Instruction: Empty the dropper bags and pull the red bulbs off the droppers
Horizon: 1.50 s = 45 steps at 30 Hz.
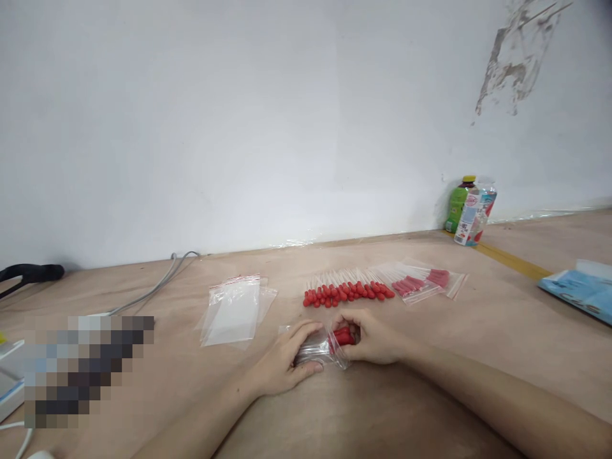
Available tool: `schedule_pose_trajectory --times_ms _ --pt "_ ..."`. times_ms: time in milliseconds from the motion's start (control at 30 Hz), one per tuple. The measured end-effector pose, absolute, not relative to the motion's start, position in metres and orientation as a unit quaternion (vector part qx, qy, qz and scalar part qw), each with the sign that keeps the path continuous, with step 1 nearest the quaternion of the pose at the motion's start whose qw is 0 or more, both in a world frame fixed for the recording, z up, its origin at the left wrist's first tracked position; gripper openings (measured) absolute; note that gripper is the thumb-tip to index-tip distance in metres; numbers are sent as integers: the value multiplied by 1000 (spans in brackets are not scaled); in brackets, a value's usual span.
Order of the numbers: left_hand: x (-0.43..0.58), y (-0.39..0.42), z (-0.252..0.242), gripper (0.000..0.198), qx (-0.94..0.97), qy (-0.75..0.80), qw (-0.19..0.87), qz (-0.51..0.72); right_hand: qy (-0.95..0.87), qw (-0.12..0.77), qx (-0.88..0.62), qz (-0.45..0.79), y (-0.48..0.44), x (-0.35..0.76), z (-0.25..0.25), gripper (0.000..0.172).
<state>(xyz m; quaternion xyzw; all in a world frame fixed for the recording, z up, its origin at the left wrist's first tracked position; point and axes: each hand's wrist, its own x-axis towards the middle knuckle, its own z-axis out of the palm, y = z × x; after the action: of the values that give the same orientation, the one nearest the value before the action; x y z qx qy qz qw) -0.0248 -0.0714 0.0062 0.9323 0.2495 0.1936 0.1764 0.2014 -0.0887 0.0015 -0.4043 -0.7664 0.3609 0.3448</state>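
Note:
My left hand (282, 366) is curled around a clear plastic bag (313, 349), thumb and fingers on either side of it. White sticks with red bulb-shaped heads (342, 336) lie partly inside this bag, their red ends at its mouth. My right hand (375, 338) is closed on those red ends, and the bag's loose edge touches its fingers. Just beyond my hands, a row of similar red-headed sticks (349, 293) lies side by side, heads toward me. To the right of the row are clear bags with red-headed sticks inside (414, 285).
Flat clear zip bags (234, 312) lie stacked to the left. Two bottles (471, 213) stand by the wall at back right, with a blue packet (581, 290) at the right edge. A grey cable (157, 284) and a black object (36, 273) are at left, near a blurred area.

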Motion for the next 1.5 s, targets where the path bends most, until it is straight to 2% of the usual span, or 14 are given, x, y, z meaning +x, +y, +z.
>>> schedule_pose_trajectory --times_ms 167,267,333,700,900,1033,1167,1233,1267,1333,1500 --pt "-29 -70 7 55 930 264 175 188 -669 374 -430 477 -79 212 2 25" --pt "-35 -67 7 56 928 283 167 177 -607 381 -420 557 -75 220 2 30" --pt "-41 -65 8 58 928 294 156 166 -596 386 -415 569 -72 227 5 33" --pt "-60 -63 16 64 933 332 113 79 -589 363 -523 497 -64 293 56 27" --pt "-47 -67 19 35 916 357 50 175 -582 388 -514 497 -62 307 66 26" --pt "-35 -68 16 27 911 353 51 206 -562 478 -475 478 -58 291 76 30" --pt "-34 -66 5 34 914 352 74 187 -621 550 -433 353 -43 237 71 29" --pt "-36 -66 0 38 916 354 82 168 -694 527 -431 235 -32 204 64 25" --pt "-37 -66 -1 39 917 355 83 162 -744 482 -439 149 -26 187 60 23" --pt "-40 -68 -1 40 919 352 82 156 -833 321 -448 -35 -15 159 53 25" --pt "-41 -72 14 36 923 346 76 152 -891 189 -404 -87 5 120 40 16"
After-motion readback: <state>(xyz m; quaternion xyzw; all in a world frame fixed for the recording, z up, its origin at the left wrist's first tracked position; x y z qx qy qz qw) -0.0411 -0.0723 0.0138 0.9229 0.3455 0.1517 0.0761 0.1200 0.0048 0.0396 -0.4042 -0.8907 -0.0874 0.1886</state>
